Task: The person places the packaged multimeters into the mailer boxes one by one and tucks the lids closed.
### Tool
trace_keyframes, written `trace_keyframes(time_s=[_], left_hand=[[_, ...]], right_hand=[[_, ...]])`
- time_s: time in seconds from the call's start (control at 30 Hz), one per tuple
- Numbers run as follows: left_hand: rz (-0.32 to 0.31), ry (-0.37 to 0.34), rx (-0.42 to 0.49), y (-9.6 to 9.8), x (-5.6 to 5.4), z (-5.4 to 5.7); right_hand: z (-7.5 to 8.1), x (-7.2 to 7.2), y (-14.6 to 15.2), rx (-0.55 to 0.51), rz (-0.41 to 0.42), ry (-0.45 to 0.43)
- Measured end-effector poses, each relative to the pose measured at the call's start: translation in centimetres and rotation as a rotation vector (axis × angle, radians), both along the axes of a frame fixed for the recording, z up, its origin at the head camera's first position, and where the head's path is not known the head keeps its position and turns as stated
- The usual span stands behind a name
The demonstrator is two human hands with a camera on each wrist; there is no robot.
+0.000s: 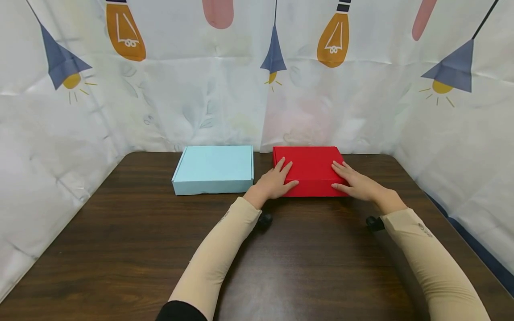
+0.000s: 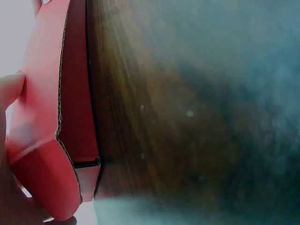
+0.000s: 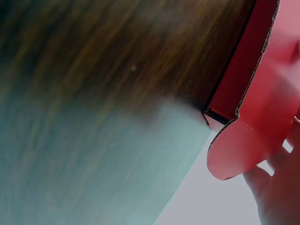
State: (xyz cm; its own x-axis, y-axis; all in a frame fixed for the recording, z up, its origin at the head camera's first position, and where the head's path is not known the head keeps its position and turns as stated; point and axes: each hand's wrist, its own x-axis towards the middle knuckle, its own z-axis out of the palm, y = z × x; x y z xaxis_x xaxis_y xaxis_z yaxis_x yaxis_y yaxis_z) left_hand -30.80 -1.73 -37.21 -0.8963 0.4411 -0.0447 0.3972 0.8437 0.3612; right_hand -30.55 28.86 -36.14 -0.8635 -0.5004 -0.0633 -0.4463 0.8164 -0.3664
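Observation:
A red cardboard box [image 1: 309, 165] stands near the far edge of the table. My left hand [image 1: 274, 182] lies at its left front corner, fingers spread and fairly straight on the lid, thumb on the front flap. My right hand [image 1: 358, 183] touches the right front corner in much the same way. Close up in the left wrist view, the front flap [image 2: 44, 89] hangs outside the box's front wall, with a rounded side tab [image 2: 51, 180] sticking out. A matching tab [image 3: 239, 152] shows in the right wrist view, with fingers [image 3: 276, 168] beside it.
A light blue cardboard box [image 1: 214, 167] sits left of the red one, a narrow gap between them. Both are on a dark wood table [image 1: 120, 249]. Behind and at both sides hangs a white curtain [image 1: 168, 107] printed with lamps and bulbs.

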Motion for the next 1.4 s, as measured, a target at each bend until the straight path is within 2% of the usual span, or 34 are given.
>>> trace_keyframes(time_s=[0.13, 0.23, 0.27, 0.4, 0.47, 0.5, 0.63, 0.8, 1.0, 1.13, 1.23, 1.4], left_hand=[[0.004, -0.002, -0.009, 0.1, 0.0, -0.2], [0.007, -0.003, -0.019, 0.2, -0.1, -0.3], [0.009, -0.002, -0.024, 0.2, -0.1, -0.3], [0.019, -0.001, -0.049, 0.3, -0.3, -0.4], [0.015, -0.004, -0.059, 0.4, -0.3, -0.4], [0.012, -0.006, -0.064, 0.4, -0.3, -0.3], [0.002, -0.02, -0.073, 0.7, -0.1, 0.0], [0.002, -0.022, -0.081, 0.9, -0.1, 0.3], [0.011, -0.028, -0.087, 0.8, -0.1, 0.6], [0.009, -0.03, -0.085, 0.8, -0.1, 0.4], [0.015, -0.03, -0.08, 0.7, 0.0, 0.3], [0.015, -0.029, -0.075, 0.5, 0.0, 0.1]], right_hand=[[0.0, -0.3, 0.0, -0.027, 0.006, -0.046], [-0.5, -1.0, 0.4, -0.07, 0.039, -0.068], [-0.8, -1.3, 0.5, -0.086, 0.054, -0.072], [-3.6, -3.7, 2.1, -0.108, 0.067, -0.049], [-3.9, -3.9, 2.2, -0.103, 0.058, -0.045], [-3.9, -3.8, 2.1, -0.098, 0.044, -0.043], [-1.5, -1.5, 0.5, -0.07, 0.018, -0.057], [0.0, -0.4, -0.2, -0.024, -0.014, -0.08], [0.5, -0.1, 0.3, -0.083, 0.004, -0.11], [0.7, 0.7, 1.0, -0.134, 0.01, -0.165], [0.9, 1.3, 1.6, -0.192, -0.007, -0.208], [0.9, 2.0, 2.9, -0.291, -0.042, -0.228]])
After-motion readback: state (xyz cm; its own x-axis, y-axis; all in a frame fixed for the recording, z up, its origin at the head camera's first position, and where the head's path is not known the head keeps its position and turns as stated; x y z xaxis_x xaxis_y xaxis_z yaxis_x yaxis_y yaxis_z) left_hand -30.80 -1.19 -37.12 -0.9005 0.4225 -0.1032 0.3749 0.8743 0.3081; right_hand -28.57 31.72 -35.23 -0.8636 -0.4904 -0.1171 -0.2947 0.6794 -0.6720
